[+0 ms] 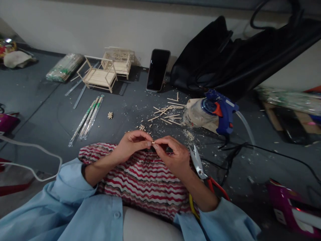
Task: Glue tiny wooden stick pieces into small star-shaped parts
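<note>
Wrapped sticks (86, 122): left of the frame, lying apart from your hands.
Star-shaped cluster (110, 115): left of centre, of short pale pieces, beyond your left hand.
Left hand (130, 144): thumb and forefinger pinched on a small wooden piece (153, 143); a light grip probably serves best, since so slight a piece could slip or crack.
Small wooden piece: centre of the frame, between both sets of fingertips, above the striped cloth (145, 174); its exact shape is too small to tell. Hold it level and turn it with the fingertips alone.
Right hand (174, 152): thumb and forefinger also closed on the piece; keep your wrist steady.
Scissors (198, 160): right of centre, blades parted beside your right forearm; mind the points.
Glue gun (223, 110): right of the frame, beside a jar (195, 113); treat its nozzle as hot.
</note>
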A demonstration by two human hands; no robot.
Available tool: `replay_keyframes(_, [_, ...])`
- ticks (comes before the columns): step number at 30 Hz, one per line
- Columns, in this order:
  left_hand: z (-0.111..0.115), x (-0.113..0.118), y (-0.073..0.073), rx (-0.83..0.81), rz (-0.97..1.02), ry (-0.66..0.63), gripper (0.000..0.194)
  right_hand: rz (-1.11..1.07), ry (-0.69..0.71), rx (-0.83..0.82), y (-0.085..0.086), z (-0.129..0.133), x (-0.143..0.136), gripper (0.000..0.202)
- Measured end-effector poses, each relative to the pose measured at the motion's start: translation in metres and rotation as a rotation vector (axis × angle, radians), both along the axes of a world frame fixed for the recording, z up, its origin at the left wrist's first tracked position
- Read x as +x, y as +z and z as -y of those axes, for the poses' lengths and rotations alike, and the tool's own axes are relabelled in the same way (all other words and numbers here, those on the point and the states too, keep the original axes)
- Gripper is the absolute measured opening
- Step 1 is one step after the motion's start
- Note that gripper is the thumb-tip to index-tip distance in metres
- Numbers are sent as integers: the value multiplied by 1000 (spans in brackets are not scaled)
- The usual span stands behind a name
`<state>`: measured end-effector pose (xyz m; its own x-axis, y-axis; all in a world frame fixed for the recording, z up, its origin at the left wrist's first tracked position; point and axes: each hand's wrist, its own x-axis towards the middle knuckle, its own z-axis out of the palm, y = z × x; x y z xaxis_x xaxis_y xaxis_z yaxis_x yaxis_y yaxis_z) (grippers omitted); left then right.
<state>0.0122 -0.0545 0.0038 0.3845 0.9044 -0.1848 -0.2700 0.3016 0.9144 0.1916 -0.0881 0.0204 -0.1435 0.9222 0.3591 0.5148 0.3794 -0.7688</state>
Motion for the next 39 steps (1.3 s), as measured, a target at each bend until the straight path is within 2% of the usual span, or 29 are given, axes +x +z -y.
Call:
replay_keyframes(10, [1,-1,2,54,-20,-22,25,-7,20,-1,4,0,0,7])
replay_keyframes(18, [-1,-2,2,2,-33,-67,26,8,13,-30,1,-2,0,10])
replay_keyframes(23, [-2,-4,-2,-70,99,-50,24,156,-34,-39,19,1,8,15])
replay_keyframes(27, [-5,-5,-1,-146,214,-35,25,513,-140,-14,30,33,39,21])
replay_keyframes(29, [-6,-6,1,-166,262,-26,24,675,-233,-20,23,60,61,27])
replay_keyframes(31, [-6,-7,3,-188,302,-29,23,783,-333,-75,9,87,82,36])
replay_keyframes(33, [-7,-7,3,-208,333,-33,23,850,-401,-171,-5,111,99,44])
replay_keyframes(35, [-7,-7,3,-222,362,-30,23,863,-402,-253,-16,127,109,51])
replay_keyframes(39, [-7,-7,4,-238,413,-19,21,835,-421,-367,-21,139,117,52])
